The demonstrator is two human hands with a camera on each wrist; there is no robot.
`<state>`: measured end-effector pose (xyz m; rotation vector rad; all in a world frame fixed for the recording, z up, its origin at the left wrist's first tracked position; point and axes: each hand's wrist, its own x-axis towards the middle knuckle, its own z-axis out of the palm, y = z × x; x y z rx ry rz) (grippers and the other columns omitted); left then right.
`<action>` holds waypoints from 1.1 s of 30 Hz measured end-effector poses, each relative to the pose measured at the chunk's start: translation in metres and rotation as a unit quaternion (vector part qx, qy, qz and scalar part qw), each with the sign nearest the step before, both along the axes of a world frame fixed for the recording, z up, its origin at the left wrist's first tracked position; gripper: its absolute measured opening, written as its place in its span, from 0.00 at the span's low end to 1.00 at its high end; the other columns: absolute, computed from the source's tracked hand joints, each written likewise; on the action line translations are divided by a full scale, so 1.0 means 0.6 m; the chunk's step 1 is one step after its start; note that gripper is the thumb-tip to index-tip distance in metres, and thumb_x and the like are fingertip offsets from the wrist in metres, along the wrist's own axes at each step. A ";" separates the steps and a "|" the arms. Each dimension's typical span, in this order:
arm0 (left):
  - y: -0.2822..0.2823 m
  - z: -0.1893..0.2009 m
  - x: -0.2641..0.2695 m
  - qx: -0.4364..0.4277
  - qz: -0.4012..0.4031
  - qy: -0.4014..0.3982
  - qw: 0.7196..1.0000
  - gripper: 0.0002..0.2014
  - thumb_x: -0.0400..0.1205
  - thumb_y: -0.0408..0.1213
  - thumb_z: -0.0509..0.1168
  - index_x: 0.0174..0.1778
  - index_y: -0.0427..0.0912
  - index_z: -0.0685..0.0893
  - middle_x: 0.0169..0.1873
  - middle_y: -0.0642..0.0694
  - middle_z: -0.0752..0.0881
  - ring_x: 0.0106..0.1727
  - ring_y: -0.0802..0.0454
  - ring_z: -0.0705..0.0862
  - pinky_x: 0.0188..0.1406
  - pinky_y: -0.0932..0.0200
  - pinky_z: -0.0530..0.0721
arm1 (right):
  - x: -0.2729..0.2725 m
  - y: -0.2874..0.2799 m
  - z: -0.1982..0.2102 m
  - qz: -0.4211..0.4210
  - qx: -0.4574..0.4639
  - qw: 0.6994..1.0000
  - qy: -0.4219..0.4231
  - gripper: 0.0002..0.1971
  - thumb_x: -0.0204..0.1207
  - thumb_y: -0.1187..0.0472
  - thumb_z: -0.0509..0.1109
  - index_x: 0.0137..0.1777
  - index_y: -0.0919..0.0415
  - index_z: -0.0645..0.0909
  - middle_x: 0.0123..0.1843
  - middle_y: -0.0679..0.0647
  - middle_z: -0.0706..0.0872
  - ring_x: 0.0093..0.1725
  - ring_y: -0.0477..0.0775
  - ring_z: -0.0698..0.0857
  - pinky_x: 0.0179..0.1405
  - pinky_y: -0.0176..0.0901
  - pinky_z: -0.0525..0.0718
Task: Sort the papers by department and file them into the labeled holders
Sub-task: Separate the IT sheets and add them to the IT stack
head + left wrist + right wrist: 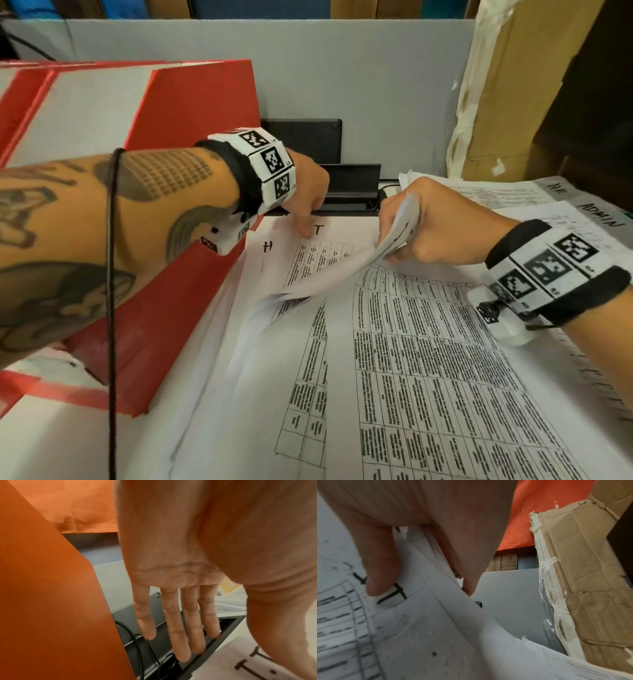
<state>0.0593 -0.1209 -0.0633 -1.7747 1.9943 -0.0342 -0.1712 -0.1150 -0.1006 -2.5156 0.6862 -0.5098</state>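
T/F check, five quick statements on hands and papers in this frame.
1. The right hand grips a curled sheet. True.
2. The left hand holds a pen. False: it holds nothing; one fingertip touches the paper stack.
3. The red holder stands left of the stack. True.
4. The left hand's fingers are fisted. False: the left wrist view shows them straight.
5. A sheet at far right reads "ADMIN". True.

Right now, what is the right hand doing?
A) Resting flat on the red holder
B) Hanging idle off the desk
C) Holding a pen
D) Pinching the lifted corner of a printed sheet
D: the right hand pinches the curled-up top corner of a sheet, while the left hand presses a fingertip on the paper below.
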 end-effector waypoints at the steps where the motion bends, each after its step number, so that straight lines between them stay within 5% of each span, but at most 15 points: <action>1: -0.001 -0.005 0.001 0.010 0.003 0.009 1.000 0.28 0.77 0.57 0.77 0.68 0.44 0.86 0.59 0.47 0.90 0.56 0.50 0.88 0.55 0.55 0.87 | 0.001 0.001 0.001 -0.001 0.002 1.000 0.002 0.15 0.64 0.68 0.87 0.37 0.44 0.91 0.39 0.45 0.93 0.42 0.48 0.91 0.45 0.62 0.92; 4: 0.000 -0.015 0.001 0.036 0.004 0.010 0.999 0.26 0.79 0.53 0.76 0.71 0.45 0.85 0.59 0.49 0.89 0.59 0.48 0.88 0.66 0.50 0.86 | 0.005 0.006 0.003 0.003 0.004 1.000 0.009 0.14 0.66 0.68 0.86 0.37 0.46 0.92 0.39 0.45 0.93 0.41 0.47 0.91 0.46 0.62 0.92; 8: 0.005 0.004 -0.004 -0.042 -0.013 0.011 0.999 0.18 0.78 0.50 0.78 0.60 0.46 0.90 0.42 0.54 0.87 0.44 0.53 0.86 0.41 0.59 0.81 | 0.010 0.009 0.001 0.007 0.010 1.000 0.015 0.11 0.67 0.69 0.86 0.38 0.50 0.93 0.39 0.46 0.93 0.41 0.48 0.92 0.46 0.61 0.92; 13: 0.005 0.023 -0.008 -0.070 -0.004 0.023 0.997 0.11 0.79 0.48 0.78 0.48 0.46 0.87 0.37 0.53 0.84 0.41 0.53 0.83 0.41 0.60 0.78 | 0.009 0.004 0.000 -0.012 0.007 1.000 0.018 0.09 0.66 0.66 0.86 0.39 0.52 0.93 0.40 0.49 0.93 0.43 0.50 0.91 0.48 0.63 0.91; 15: 0.006 0.027 -0.008 -0.067 -0.002 0.020 0.998 0.15 0.82 0.48 0.75 0.45 0.38 0.89 0.34 0.50 0.85 0.37 0.52 0.82 0.34 0.61 0.76 | 0.009 0.002 0.000 -0.022 0.010 1.000 0.006 0.10 0.65 0.64 0.87 0.39 0.49 0.92 0.42 0.49 0.92 0.45 0.52 0.91 0.50 0.63 0.90; 19: 0.022 0.048 -0.021 -0.100 -0.007 0.019 0.995 0.09 0.82 0.47 0.75 0.50 0.45 0.90 0.34 0.51 0.85 0.41 0.50 0.84 0.42 0.56 0.80 | 0.008 0.005 0.001 -0.025 0.005 1.000 -0.004 0.13 0.63 0.65 0.88 0.40 0.48 0.91 0.49 0.49 0.91 0.49 0.52 0.90 0.53 0.63 0.90; 23: 0.038 0.070 -0.038 -0.174 -0.006 0.008 0.985 0.15 0.71 0.51 0.84 0.48 0.48 0.93 0.42 0.49 0.90 0.47 0.45 0.88 0.36 0.51 0.83 | 0.008 0.010 0.004 -0.031 -0.008 0.999 0.000 0.14 0.61 0.62 0.88 0.38 0.43 0.89 0.52 0.47 0.90 0.53 0.52 0.89 0.56 0.64 0.88; 26: 0.045 0.077 -0.039 -0.182 -0.008 0.058 0.982 0.15 0.67 0.50 0.87 0.44 0.50 0.94 0.39 0.50 0.90 0.44 0.47 0.89 0.39 0.52 0.86 | 0.009 0.015 0.007 -0.039 -0.011 0.999 -0.006 0.15 0.60 0.60 0.89 0.39 0.42 0.88 0.62 0.47 0.87 0.62 0.49 0.86 0.65 0.62 0.84; 30: 0.066 0.079 -0.027 -0.043 -0.014 0.202 0.978 0.11 0.69 0.52 0.84 0.42 0.52 0.96 0.33 0.52 0.93 0.37 0.57 0.89 0.45 0.59 0.85 | 0.014 0.019 0.005 -0.014 -0.031 0.999 -0.002 0.15 0.62 0.60 0.88 0.42 0.39 0.91 0.77 0.45 0.80 0.76 0.43 0.77 0.75 0.57 0.78; 33: 0.078 0.083 -0.021 0.046 -0.030 0.342 0.938 0.09 0.79 0.44 0.77 0.53 0.48 0.95 0.41 0.47 0.95 0.42 0.57 0.93 0.57 0.55 0.90 | 0.014 0.013 0.002 -0.017 -0.028 0.999 -0.001 0.09 0.63 0.63 0.85 0.36 0.50 0.90 0.50 0.50 0.94 0.55 0.51 0.91 0.57 0.59 0.88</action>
